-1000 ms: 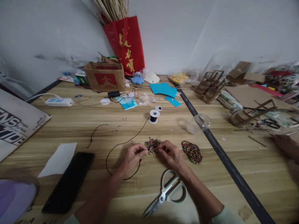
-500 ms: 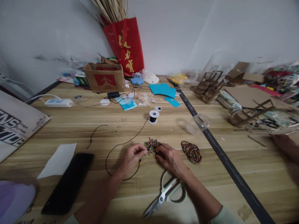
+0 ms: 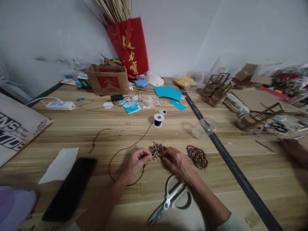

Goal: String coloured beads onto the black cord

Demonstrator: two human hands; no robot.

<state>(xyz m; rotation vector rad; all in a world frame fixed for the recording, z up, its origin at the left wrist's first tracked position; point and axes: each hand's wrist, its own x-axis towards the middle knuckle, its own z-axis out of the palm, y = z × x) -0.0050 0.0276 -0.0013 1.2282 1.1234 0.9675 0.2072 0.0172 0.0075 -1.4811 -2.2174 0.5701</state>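
My left hand (image 3: pixel 139 159) is closed in a pinch at the left edge of a loose pile of small multicoloured beads (image 3: pixel 157 150). A black cord (image 3: pixel 109 166) loops under my left forearm and rises to those fingertips, with a few beads (image 3: pixel 144 166) threaded near its end. My right hand (image 3: pixel 176 161) rests at the pile's right edge, fingers curled together at the beads; what they pinch is hidden. To its right lies a coil of strung beads (image 3: pixel 197 157). Scissors (image 3: pixel 169 199) lie below my right wrist, blades slightly apart. The cord's spool (image 3: pixel 158 120) stands beyond the pile.
A black phone (image 3: pixel 71 189) and white paper (image 3: pixel 60 165) lie at left. A clear plastic container (image 3: pixel 204 127) stands right of the spool. Small woven baskets (image 3: pixel 257 117) sit at right, near another person's hand (image 3: pixel 290 146). A cardboard box (image 3: pixel 107 80) and red bag (image 3: pixel 130 48) stand behind.
My right hand has shifted slightly to the right, uncovering more of the bead pile and the scissor handles. My left hand stays in place.
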